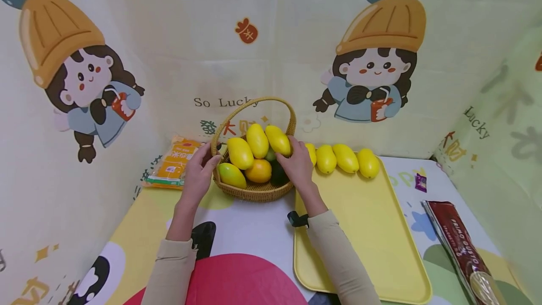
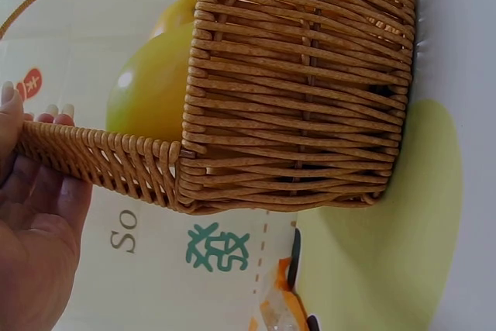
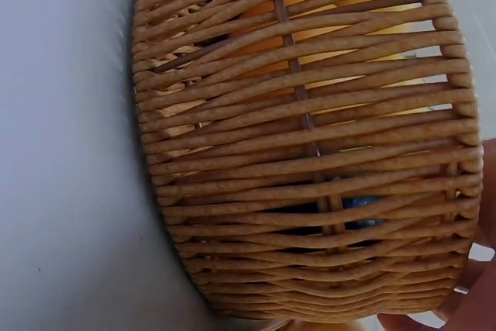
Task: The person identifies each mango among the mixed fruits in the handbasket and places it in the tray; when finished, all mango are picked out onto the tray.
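A brown wicker basket (image 1: 254,194) with a tall arched handle stands on the table against the back wall. In it lie several yellow mangoes (image 1: 257,141), a yellow-green mango (image 1: 232,175), an orange fruit (image 1: 259,171) and a dark green fruit (image 1: 278,174). My left hand (image 1: 199,168) grips the foot of the handle on the left; the left wrist view shows its fingers (image 2: 46,184) curled round the woven strip. On the opposite side my right hand (image 1: 298,164) holds the basket near the handle's other foot, its fingers partly hidden behind the rim in the right wrist view.
Right of the basket, a yellow tray (image 1: 360,229) bears a row of several yellow mangoes (image 1: 346,158) along its far edge. An orange food packet (image 1: 171,164) lies left. Farther right are a small purple packet (image 1: 421,182) and a dark red spaghetti packet (image 1: 461,248).
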### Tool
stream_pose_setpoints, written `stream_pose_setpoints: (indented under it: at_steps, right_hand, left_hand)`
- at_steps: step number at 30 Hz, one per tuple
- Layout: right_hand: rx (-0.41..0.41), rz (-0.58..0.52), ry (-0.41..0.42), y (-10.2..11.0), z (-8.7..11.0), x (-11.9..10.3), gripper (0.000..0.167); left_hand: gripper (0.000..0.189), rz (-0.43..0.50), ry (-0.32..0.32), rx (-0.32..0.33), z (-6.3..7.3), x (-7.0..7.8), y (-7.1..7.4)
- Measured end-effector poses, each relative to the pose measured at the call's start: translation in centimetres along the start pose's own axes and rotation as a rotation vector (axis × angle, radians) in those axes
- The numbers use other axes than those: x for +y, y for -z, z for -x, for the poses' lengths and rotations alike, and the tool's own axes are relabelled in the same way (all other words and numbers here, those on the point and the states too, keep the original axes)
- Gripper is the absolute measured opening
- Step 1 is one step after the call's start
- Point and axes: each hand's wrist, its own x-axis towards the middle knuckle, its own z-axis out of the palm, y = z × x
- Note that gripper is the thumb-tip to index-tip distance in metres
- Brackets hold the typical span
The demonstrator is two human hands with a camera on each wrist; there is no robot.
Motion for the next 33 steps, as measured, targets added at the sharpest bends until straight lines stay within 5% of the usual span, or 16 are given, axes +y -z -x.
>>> stream_pose_setpoints:
  at_steps: [10,21,33]
  right_hand:
    - [0.019,-0.013,0.005,0.1,0.2,0.6,0.067]
    - [0.007,-0.092,0.021,1.0,0.8,1.4,0.065]
    - [0.017,-0.125,0.071,2.4,1.6,2.5,0.06]
  left_hand:
    - [0.044,0.01,0.007,0.001,0.0,0.3,0.1]
    - [0.042,-0.017,0.031,-0.009,1.1,3.3,0.3]
    - [0.043,-0.004,0.047,-0.01,1.1,3.5,0.3]
